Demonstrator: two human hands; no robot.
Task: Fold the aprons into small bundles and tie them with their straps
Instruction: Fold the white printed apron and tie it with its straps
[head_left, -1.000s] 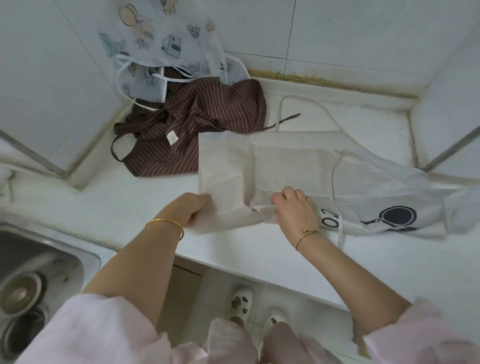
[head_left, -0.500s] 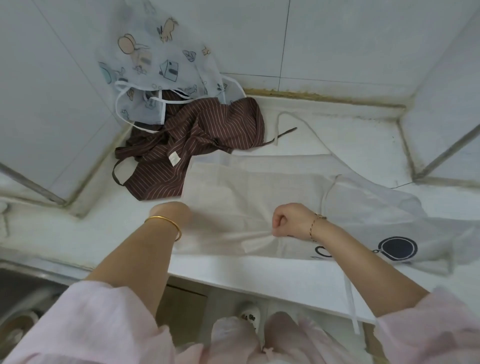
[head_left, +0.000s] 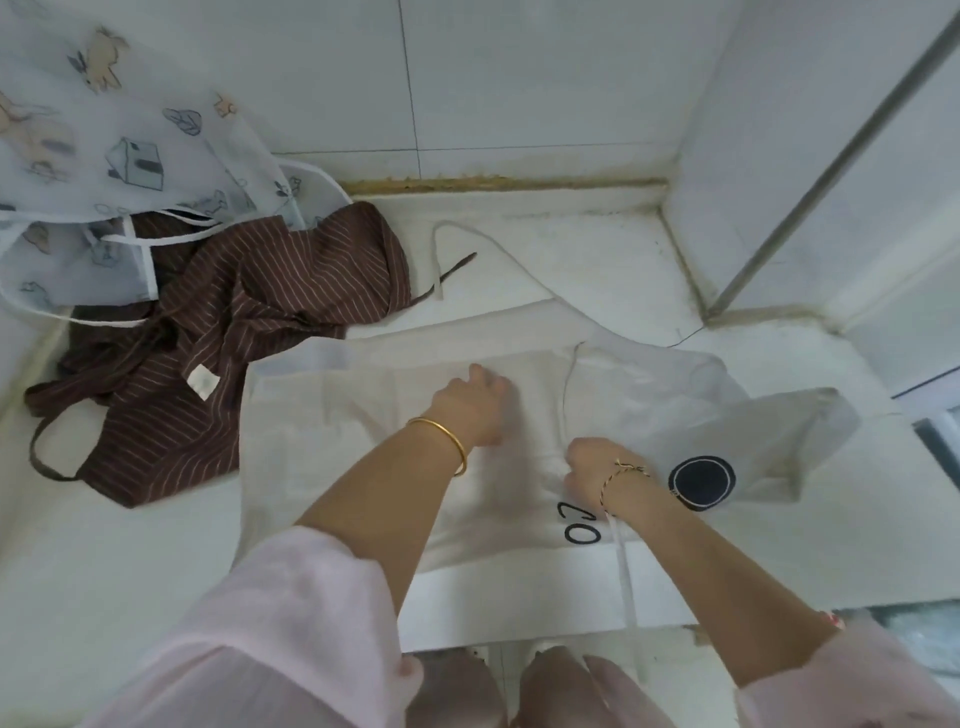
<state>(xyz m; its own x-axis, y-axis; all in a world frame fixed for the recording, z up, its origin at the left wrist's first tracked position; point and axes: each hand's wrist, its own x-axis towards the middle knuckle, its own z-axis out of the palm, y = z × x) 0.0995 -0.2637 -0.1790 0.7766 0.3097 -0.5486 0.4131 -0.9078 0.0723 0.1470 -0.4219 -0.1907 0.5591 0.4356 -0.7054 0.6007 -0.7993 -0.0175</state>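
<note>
A white apron with a dark round print and black letters lies spread on the white counter, partly folded over itself. My left hand rests on its middle, fingers pointing away, blurred by motion. To its right, my right hand is curled into a fist and grips a fold of the white apron beside a thin strap that hangs over the counter's front edge. A brown striped apron lies crumpled at the back left. A sheer printed apron lies partly over it.
Tiled walls close the counter at the back and the right, with a metal bar running along the right wall. Another white strap loops over the counter behind the white apron. My shoes and the floor show below the front edge.
My left hand left the apron's left edge and moved right onto its middle. My right hand kept its fist on the fabric. The view shifted closer and to the right.
</note>
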